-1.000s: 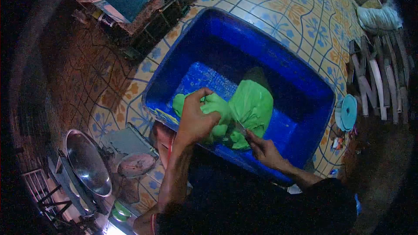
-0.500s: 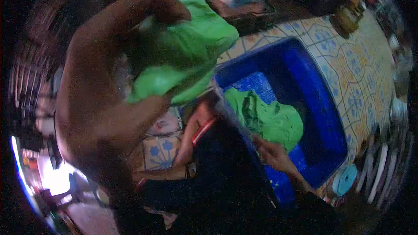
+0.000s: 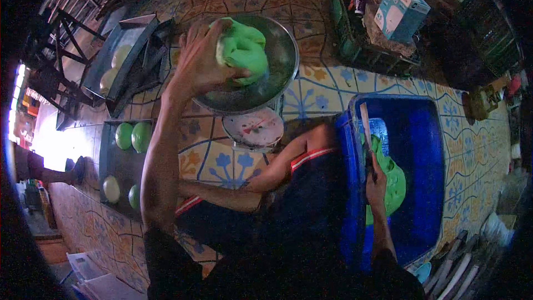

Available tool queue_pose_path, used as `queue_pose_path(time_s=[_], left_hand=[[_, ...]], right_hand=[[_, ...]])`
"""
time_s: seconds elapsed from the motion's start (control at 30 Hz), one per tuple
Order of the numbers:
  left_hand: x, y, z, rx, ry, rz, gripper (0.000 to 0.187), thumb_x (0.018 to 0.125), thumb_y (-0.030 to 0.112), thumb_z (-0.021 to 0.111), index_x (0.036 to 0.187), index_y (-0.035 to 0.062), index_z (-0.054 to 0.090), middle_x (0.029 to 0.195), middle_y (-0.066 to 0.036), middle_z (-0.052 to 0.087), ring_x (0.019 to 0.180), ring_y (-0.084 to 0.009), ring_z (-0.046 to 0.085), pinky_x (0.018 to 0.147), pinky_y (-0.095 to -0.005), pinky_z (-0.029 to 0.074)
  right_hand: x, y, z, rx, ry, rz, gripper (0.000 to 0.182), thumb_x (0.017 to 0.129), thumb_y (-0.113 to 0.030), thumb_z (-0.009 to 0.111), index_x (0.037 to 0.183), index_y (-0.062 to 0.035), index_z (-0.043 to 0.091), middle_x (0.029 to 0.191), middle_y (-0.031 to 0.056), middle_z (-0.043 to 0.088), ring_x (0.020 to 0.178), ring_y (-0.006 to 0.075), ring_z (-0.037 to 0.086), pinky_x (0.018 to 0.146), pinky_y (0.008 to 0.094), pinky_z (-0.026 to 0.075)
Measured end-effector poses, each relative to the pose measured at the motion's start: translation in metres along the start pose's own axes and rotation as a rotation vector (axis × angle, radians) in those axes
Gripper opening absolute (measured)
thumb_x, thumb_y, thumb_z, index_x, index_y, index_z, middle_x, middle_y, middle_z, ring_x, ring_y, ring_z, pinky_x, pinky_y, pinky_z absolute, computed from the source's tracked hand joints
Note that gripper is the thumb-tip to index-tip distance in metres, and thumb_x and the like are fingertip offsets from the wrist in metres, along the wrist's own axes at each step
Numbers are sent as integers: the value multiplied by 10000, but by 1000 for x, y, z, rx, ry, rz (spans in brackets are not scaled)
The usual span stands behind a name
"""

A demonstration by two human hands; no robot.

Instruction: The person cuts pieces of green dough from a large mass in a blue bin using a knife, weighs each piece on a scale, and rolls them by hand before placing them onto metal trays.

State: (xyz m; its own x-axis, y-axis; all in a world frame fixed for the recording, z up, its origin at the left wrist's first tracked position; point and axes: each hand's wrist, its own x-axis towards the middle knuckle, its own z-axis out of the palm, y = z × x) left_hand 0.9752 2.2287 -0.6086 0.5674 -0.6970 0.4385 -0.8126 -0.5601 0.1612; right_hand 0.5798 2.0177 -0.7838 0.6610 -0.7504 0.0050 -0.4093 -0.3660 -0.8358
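My left hand (image 3: 202, 58) is wrapped around a lump of green dough (image 3: 244, 50) over a wide metal bowl (image 3: 283, 50). Below the bowl's near rim shows a round white dial with red marks (image 3: 252, 128), like that of a scale. Beside my leg stands a deep blue tub (image 3: 427, 150), with a big mass of green dough (image 3: 395, 186) lying in it. My right hand (image 3: 376, 180) grips a knife (image 3: 365, 125) near the tub's left wall, its long narrow blade pointing away from me.
A metal tray (image 3: 114, 128) with several green dough balls lies on the patterned tile floor at left. Behind it a second tray (image 3: 136, 25) holds more balls. A dark crate (image 3: 352, 44) and a light blue box (image 3: 401, 11) stand at the back right.
My left hand has carried the green dough away from me to the metal bowl. The view has shifted, and the knife in my right hand now shows clearly at the tub's side.
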Motion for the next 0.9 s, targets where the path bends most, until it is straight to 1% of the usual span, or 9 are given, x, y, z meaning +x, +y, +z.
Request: queue_pose_path(time_s=[0.1, 0.2, 0.37, 0.5, 0.6, 0.7, 0.8, 0.87, 0.9], left_hand=[[-35, -14, 5, 364, 98, -142, 775, 717, 502, 659, 1329, 118, 379, 1289, -197, 418, 1239, -386, 328, 988, -554, 272], [-49, -47, 16, 46, 274, -207, 647, 789, 412, 620, 1318, 114, 397, 1263, -190, 448, 1219, -367, 360, 981, -508, 309], [-73, -38, 2, -229, 493, -261, 227, 818, 120, 611, 1024, 25, 625, 949, -121, 632, 863, -200, 613, 765, -312, 477], [-73, -31, 1, -542, 419, -327, 174, 858, 114, 581, 989, 14, 636, 837, -71, 661, 737, -88, 586, 676, -244, 474], [-56, -29, 2, -611, 311, -327, 190, 872, 137, 567, 1000, 14, 636, 853, -80, 661, 742, -88, 580, 675, -242, 472], [-28, -26, 6, -474, 165, -357, 266, 873, 244, 572, 1055, 57, 625, 947, -104, 656, 789, -147, 619, 699, -281, 483], [2, -31, 39, -124, 238, 15, 374, 838, 380, 585, 1091, 107, 611, 1054, -134, 622, 877, -266, 629, 751, -355, 485], [13, -8, 34, -17, -153, -31, 442, 786, 443, 611, 1099, 131, 602, 1110, -152, 586, 946, -346, 588, 796, -424, 464], [20, -9, 43, 3, -141, 2, 423, 781, 424, 618, 1071, 117, 610, 1087, -157, 594, 937, -349, 588, 794, -432, 462]], right_hand=[[-3, -15, 1, -57, 23, -11, 388, 904, -18, 438, 1292, -4, 426, 1219, 160, 542, 1109, 200, 517, 935, 288, 383], [0, 0, 6, -130, 77, -109, 373, 918, -52, 438, 1290, -17, 436, 1230, 169, 532, 1118, 212, 515, 934, 296, 387], [-4, 1, 6, -143, 101, -132, 370, 916, -43, 439, 1286, -34, 450, 1228, 158, 537, 1130, 197, 497, 946, 297, 369], [-3, -4, 7, -104, 100, -97, 393, 906, -42, 459, 1298, -69, 449, 1176, 162, 573, 1019, 142, 530, 842, 283, 420], [-4, -13, 4, -183, 85, -40, 395, 925, -74, 442, 1318, -49, 416, 1197, 130, 561, 963, 151, 566, 813, 274, 447], [4, -13, 3, -221, 171, -147, 403, 933, -97, 437, 1335, -81, 406, 988, 87, 627, 694, 77, 539, 585, 239, 448], [20, -44, 7, 65, 212, -136, 428, 937, -129, 445, 1359, -115, 376, 766, 21, 575, 536, 27, 407, 446, 203, 343], [36, -88, 19, 222, 128, -195, 459, 923, -116, 460, 1369, -113, 351, 716, -1, 517, 558, 40, 432, 489, 192, 367], [48, -107, 27, 225, 82, -249, 457, 914, -88, 463, 1360, -94, 363, 766, 12, 528, 606, 51, 466, 539, 204, 407]])
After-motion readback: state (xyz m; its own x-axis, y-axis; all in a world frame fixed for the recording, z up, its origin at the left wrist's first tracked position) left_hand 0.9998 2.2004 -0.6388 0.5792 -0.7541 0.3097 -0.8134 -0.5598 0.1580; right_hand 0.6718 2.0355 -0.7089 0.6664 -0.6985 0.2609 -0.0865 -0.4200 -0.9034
